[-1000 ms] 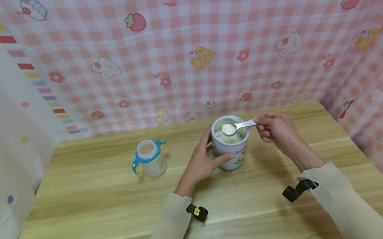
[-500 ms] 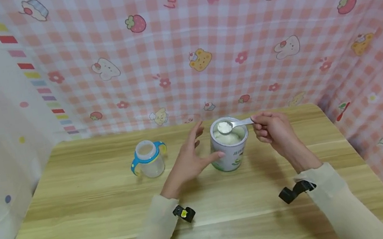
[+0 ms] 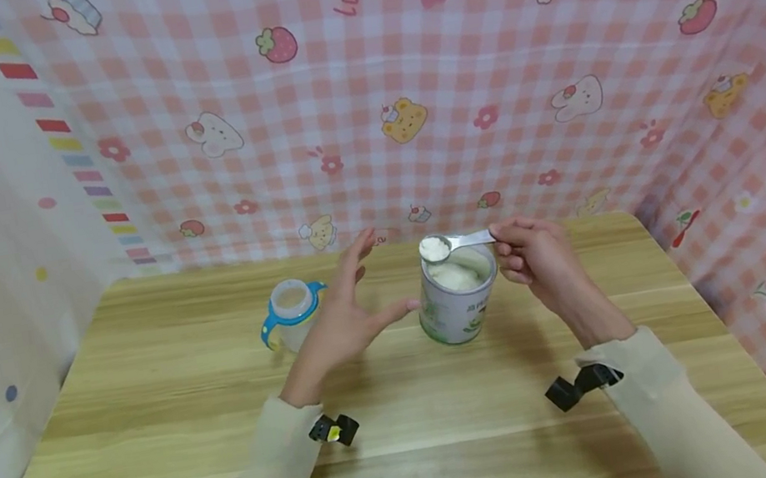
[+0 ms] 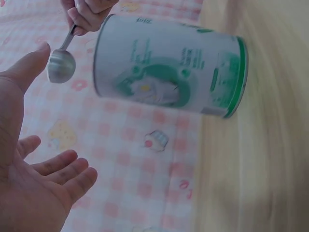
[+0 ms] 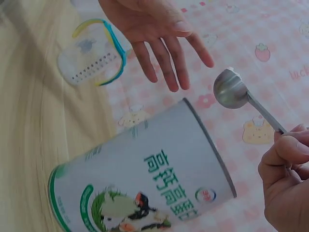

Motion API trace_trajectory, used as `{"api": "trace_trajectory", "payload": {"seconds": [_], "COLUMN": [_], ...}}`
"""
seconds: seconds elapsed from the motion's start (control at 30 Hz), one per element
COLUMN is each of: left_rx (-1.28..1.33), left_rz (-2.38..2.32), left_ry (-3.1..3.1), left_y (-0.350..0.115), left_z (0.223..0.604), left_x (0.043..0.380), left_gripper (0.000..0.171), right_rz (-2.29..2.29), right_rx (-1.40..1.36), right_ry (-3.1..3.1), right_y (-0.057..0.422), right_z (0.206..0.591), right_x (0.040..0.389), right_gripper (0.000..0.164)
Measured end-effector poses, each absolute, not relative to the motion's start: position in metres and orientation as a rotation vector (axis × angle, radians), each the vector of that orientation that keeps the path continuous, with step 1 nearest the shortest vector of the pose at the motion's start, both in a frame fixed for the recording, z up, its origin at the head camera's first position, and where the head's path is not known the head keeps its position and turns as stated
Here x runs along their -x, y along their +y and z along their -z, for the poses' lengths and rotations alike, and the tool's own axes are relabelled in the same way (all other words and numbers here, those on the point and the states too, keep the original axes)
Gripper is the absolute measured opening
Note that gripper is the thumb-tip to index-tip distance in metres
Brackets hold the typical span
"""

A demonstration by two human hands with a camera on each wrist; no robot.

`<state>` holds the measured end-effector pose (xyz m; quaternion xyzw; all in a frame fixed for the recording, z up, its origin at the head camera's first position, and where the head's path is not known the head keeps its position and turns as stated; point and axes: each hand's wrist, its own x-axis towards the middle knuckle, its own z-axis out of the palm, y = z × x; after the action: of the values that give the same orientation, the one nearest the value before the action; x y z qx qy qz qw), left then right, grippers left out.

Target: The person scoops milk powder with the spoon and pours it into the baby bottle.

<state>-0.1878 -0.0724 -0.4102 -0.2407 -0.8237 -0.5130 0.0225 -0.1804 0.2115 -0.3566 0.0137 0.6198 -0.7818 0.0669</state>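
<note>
Left hand (image 3: 344, 315) is drawn off the can (image 3: 451, 319), fingers wide, toward the cup (image 3: 290, 312); now unheld, the can is left standing near the far edge of the table (image 3: 438, 475). Spoon (image 3: 467, 240), pinched by the right hand (image 3: 540, 257), is shifted leftward with its powder (image 3: 434, 248), seemingly just above the rim.

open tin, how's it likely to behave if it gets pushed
The tin would probably slide under a low push, since it stands upright on the table. Its smooth, straight sides look stiff, so it likely won't squash. If tipped, the powder inside would probably spill, as the top is open.
</note>
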Motion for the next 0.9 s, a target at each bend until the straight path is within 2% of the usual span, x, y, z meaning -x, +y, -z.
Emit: {"api": "trace_trajectory", "payload": {"seconds": [0.5, 0.7, 0.9], "left_rx": [0.727, 0.649, 0.544], "left_rz": [1.447, 1.412, 1.395], "left_ry": [-2.392, -2.373, -2.4], "left_y": [-0.123, -0.148, -0.17], "left_z": [0.399, 0.404, 0.411], "left_x": [0.186, 0.185, 0.183], "left_gripper": [0.105, 0.107, 0.105], "right_rz": [2.38, 2.366, 2.332], "right_rx": [-0.01, 0.009, 0.017], "right_ry": [1.862, 1.882, 1.905], "right_y": [0.179, 0.164, 0.148], "right_z": [0.343, 0.341, 0.34], "right_x": [0.184, 0.187, 0.19], "right_gripper": [0.021, 0.023, 0.018]}}
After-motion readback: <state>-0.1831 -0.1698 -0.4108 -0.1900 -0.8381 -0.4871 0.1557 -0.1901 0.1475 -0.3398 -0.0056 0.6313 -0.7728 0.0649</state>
